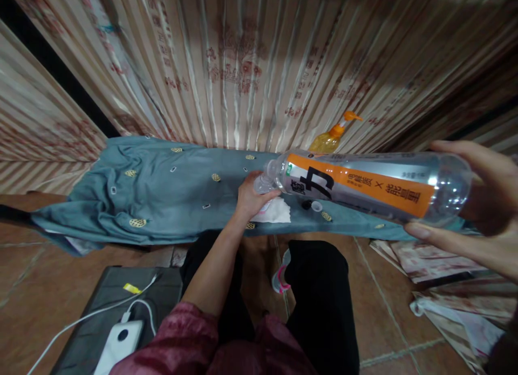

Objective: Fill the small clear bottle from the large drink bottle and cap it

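Holding a clear plastic bottle [372,186] with an orange label on its side across the right half of the frame, I grip its base with my right hand [473,202], fingers spread wide around the bottom. My left hand [253,197], at centre frame, is closed around the bottle's neck, just above a white tissue [277,212] lying on the blue-grey cloth [162,197]. A small bottle cap [316,206] sits on the cloth just right of the tissue, under the bottle. Behind it, at upper right, stands a yellow bottle [329,137] with an orange nozzle against the striped curtain [243,62]. At lower left, a white power bank [121,340] with its cable rests on a dark case [105,305].
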The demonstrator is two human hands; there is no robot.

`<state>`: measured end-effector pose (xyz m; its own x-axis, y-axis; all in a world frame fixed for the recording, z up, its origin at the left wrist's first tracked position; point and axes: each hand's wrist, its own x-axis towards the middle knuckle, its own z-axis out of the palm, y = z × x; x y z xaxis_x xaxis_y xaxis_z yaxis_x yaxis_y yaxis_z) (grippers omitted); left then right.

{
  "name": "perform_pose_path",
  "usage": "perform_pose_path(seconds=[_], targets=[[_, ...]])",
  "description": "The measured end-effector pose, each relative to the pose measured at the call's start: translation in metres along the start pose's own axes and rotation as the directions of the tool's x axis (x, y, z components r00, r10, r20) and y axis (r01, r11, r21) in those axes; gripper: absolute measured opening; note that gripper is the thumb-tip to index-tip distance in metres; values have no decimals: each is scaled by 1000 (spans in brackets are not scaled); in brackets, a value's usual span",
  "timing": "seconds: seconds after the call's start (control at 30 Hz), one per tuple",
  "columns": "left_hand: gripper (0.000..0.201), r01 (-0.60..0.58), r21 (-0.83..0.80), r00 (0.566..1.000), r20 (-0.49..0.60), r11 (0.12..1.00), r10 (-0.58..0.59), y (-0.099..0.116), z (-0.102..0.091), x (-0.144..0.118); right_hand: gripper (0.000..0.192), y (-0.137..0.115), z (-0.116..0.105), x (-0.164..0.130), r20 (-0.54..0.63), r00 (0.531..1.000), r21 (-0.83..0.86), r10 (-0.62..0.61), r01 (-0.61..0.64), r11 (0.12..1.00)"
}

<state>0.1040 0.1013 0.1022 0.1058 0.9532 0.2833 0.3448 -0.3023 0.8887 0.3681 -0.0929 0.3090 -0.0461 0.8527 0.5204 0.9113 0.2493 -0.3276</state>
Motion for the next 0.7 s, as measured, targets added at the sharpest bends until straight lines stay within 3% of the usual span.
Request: perform_pose_path(seconds=[0.2,0.5,0.7], targets=[[65,-25,59,1000,-2,998,25,-7,2,1,99,-6,-2,4,23,996,-43,-87,88,995],[69,-59,21,998,-8,998,59,-10,-2,0,88,-11,-2,9,26,981,-89,-192,193,977],[71,-66,53,998,0,996,66,-9,-5,0,88,-8,1,9,33,987,-51,-157,159,986]])
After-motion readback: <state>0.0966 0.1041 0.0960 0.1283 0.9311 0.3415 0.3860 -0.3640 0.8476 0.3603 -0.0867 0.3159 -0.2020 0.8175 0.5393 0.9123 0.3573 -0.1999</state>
